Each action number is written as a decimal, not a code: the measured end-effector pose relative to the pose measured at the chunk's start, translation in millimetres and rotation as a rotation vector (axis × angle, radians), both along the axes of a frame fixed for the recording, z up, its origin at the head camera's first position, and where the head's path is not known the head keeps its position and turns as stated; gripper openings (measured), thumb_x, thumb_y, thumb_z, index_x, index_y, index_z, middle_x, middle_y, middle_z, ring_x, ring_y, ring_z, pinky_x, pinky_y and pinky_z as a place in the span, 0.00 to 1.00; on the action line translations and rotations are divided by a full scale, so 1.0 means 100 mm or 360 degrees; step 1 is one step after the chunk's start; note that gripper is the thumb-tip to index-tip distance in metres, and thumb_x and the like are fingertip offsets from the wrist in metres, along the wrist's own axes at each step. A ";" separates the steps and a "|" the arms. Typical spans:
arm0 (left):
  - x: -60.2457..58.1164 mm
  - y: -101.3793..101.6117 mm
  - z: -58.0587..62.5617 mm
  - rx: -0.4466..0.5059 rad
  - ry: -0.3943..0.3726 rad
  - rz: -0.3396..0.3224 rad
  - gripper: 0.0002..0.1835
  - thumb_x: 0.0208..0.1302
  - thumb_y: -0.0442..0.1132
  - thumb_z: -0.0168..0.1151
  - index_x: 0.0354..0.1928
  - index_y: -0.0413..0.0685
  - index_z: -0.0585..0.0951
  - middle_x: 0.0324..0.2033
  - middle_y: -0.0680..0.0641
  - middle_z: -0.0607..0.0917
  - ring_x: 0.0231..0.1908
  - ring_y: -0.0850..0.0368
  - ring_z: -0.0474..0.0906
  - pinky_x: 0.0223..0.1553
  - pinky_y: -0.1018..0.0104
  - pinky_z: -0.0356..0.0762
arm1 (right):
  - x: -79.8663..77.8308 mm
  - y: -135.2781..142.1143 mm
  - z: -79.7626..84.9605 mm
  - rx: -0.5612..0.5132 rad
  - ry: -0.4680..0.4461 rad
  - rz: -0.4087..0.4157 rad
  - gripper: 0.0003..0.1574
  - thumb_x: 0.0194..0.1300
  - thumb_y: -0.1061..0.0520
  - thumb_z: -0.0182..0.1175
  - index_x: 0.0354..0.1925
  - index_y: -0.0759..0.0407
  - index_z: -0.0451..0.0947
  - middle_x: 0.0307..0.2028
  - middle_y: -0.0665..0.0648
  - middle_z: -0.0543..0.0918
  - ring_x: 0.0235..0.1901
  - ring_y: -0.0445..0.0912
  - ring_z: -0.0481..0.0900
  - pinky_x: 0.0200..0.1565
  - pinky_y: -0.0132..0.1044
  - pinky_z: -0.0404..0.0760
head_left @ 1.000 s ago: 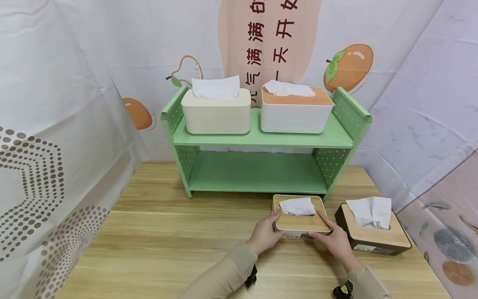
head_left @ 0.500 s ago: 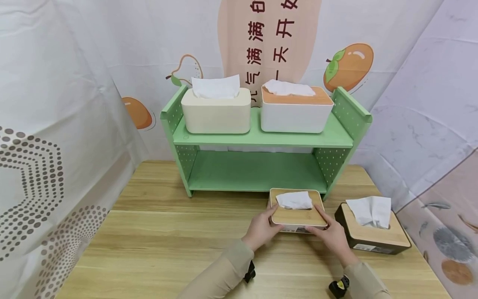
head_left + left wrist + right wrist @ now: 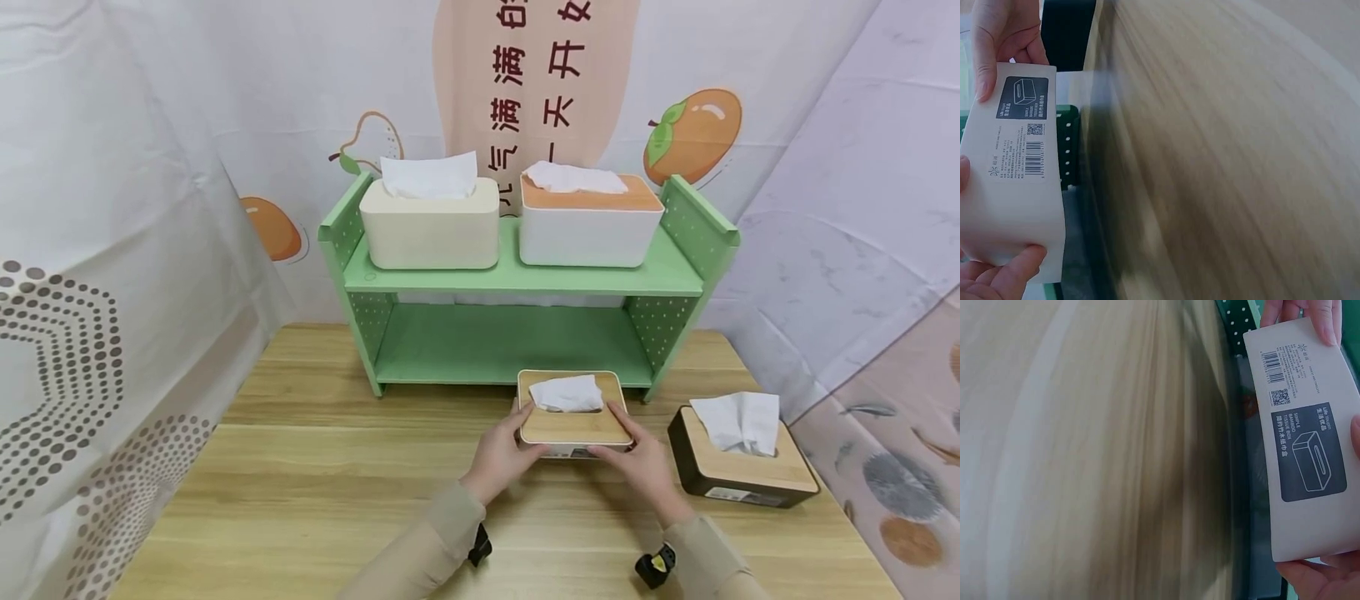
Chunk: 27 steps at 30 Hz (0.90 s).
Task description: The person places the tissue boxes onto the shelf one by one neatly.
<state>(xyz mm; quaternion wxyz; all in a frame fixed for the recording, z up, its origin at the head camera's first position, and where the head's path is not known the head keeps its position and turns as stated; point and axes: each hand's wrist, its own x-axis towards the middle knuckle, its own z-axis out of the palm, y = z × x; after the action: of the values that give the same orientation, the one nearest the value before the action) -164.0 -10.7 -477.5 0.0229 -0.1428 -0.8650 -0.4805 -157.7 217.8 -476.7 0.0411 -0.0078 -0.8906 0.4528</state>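
Bamboo-lid box: held in front of the green rack, right of its middle; apparently raised off the worktop, its far edge overlapping the lower tier's front edge in the head view.
Left hand: grasped the box's left end, thumb on the labelled side.
Right hand: grasped the right end likewise.
Step in hand: judged a two-handed lift at the rack's front.
Next move: judged to call for a level, even grip and clearance from that tier edge.
Upper tier: cream box towards the left end, orange-lid box towards the right.
Dark box: stood near the worktop's right edge, untouched.
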 end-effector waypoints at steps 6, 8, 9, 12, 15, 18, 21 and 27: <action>0.02 -0.15 0.05 -0.0004 0.0001 0.0033 0.38 0.54 0.46 0.68 0.66 0.45 0.66 0.65 0.35 0.64 0.44 0.56 0.81 0.38 0.72 0.79 | -0.04 -0.17 0.02 -0.0091 0.0009 -0.0005 0.50 0.46 0.50 0.73 0.66 0.49 0.64 0.64 0.65 0.68 0.43 0.49 0.74 0.33 0.25 0.72; 0.03 -0.20 0.06 -0.0008 0.0030 0.0043 0.38 0.54 0.46 0.68 0.66 0.43 0.66 0.64 0.34 0.65 0.50 0.52 0.79 0.42 0.70 0.80 | -0.04 -0.22 0.04 -0.0076 -0.0003 0.0001 0.50 0.46 0.49 0.73 0.66 0.48 0.64 0.63 0.64 0.68 0.46 0.48 0.74 0.38 0.27 0.74; 0.03 -0.22 0.07 -0.0018 0.0054 0.0053 0.38 0.53 0.47 0.69 0.65 0.42 0.66 0.64 0.34 0.66 0.52 0.51 0.78 0.43 0.70 0.79 | -0.04 -0.25 0.05 -0.0086 -0.0008 0.0008 0.50 0.46 0.49 0.73 0.66 0.48 0.64 0.64 0.64 0.68 0.47 0.48 0.74 0.39 0.29 0.74; 0.06 -0.30 0.10 0.0004 0.0076 0.0061 0.38 0.53 0.45 0.69 0.65 0.41 0.66 0.63 0.33 0.66 0.40 0.55 0.82 0.36 0.73 0.79 | -0.04 -0.32 0.07 -0.0128 -0.0013 0.0040 0.50 0.46 0.49 0.73 0.66 0.47 0.63 0.65 0.63 0.66 0.54 0.50 0.72 0.49 0.38 0.76; 0.08 -0.37 0.13 0.0012 0.0081 0.0078 0.38 0.53 0.45 0.69 0.65 0.41 0.66 0.63 0.32 0.65 0.35 0.55 0.82 0.26 0.76 0.75 | -0.04 -0.40 0.09 -0.0193 -0.0018 0.0076 0.50 0.47 0.50 0.73 0.67 0.48 0.63 0.66 0.63 0.64 0.57 0.51 0.71 0.53 0.45 0.75; 0.10 -0.44 0.15 0.0016 0.0068 0.0103 0.39 0.53 0.45 0.69 0.65 0.41 0.65 0.65 0.32 0.62 0.46 0.49 0.81 0.29 0.77 0.77 | -0.05 -0.46 0.10 -0.0231 -0.0012 0.0107 0.50 0.47 0.50 0.72 0.67 0.48 0.63 0.67 0.62 0.64 0.60 0.52 0.69 0.55 0.46 0.73; 0.10 -0.51 0.16 -0.0006 0.0093 0.0138 0.39 0.53 0.45 0.69 0.66 0.41 0.65 0.64 0.32 0.62 0.59 0.48 0.71 0.38 0.71 0.79 | -0.04 -0.54 0.12 -0.0270 0.0004 0.0119 0.48 0.47 0.52 0.73 0.66 0.49 0.64 0.66 0.62 0.65 0.59 0.52 0.70 0.53 0.45 0.75; 0.11 -0.71 0.20 -0.0067 0.0190 0.0304 0.41 0.47 0.48 0.73 0.63 0.39 0.69 0.62 0.32 0.66 0.62 0.44 0.66 0.55 0.56 0.73 | -0.07 -0.78 0.12 -0.0345 0.0110 0.0200 0.46 0.47 0.56 0.73 0.64 0.53 0.67 0.63 0.62 0.70 0.54 0.51 0.76 0.47 0.39 0.79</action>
<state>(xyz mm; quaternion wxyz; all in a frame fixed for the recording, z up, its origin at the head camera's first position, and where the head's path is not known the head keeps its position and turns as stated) -153.4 -81.8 -457.6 0.1170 -0.0883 -0.8817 -0.4485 -164.5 139.7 -464.8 0.0424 0.0593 -0.8332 0.5481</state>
